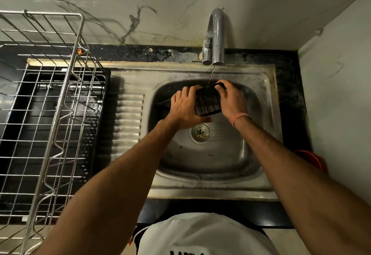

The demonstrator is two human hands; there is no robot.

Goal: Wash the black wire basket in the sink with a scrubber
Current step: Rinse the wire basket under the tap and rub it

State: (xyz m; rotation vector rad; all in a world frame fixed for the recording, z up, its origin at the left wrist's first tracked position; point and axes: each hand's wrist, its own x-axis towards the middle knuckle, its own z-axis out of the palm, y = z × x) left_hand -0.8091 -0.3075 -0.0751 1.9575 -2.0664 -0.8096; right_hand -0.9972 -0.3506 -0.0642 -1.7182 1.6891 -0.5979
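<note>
While water runs, hands grip basket.

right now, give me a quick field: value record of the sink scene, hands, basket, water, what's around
left hand: grips the left side of the black wire basket
right hand: grips the basket's right end
basket: held over the sink basin, above the drain
tap: running, thin stream lands on the basket's top
scrubber: not visible
left of sink: metal dish rack on a black tray
right wrist: pink band
right edge: red object, partly hidden by the arm
</note>
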